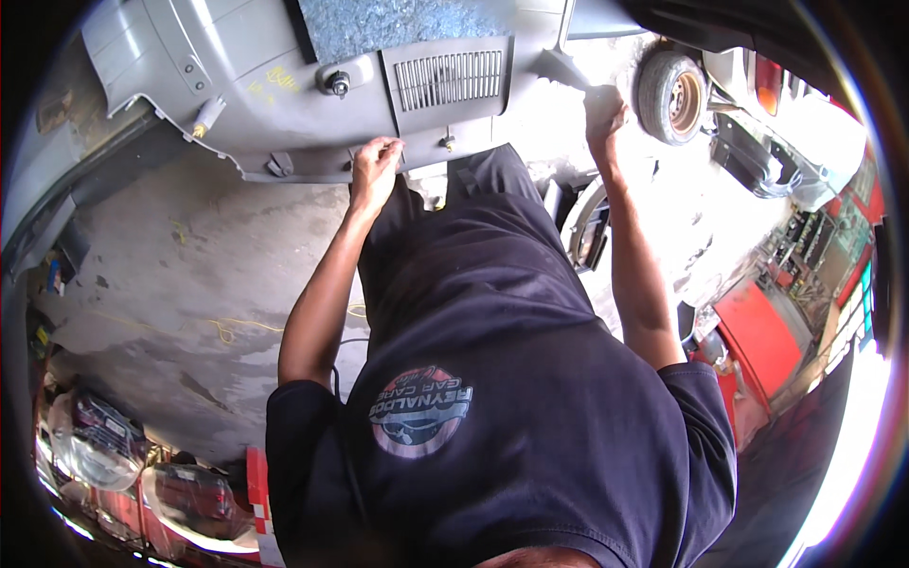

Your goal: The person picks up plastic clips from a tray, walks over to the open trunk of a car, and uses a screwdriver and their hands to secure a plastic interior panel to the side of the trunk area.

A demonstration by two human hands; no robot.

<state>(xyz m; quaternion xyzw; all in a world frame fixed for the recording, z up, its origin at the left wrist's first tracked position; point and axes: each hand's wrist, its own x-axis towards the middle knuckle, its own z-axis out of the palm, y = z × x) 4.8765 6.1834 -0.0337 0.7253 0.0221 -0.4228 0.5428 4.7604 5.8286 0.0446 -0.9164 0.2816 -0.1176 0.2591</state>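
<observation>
A large grey plastic car trim panel (256,104) spans the upper part of the head view, in front of my legs. It carries a slotted vent grille (451,79), a blue-grey fibre pad (402,24) and several clips along its near edge. At that near edge my left hand (377,170) is closed, its fingers pinching the rim. My right hand (604,115) is closed around the panel's narrow right end, where bright light washes out some detail. The fingers' undersides are hidden.
Concrete floor (189,256) lies below, crossed by a thin yellow cord (223,329). A wheel with a tyre (671,97) is at the upper right, near loose car parts. A red body panel (762,336) leans at right; headlamps (95,426) are at lower left.
</observation>
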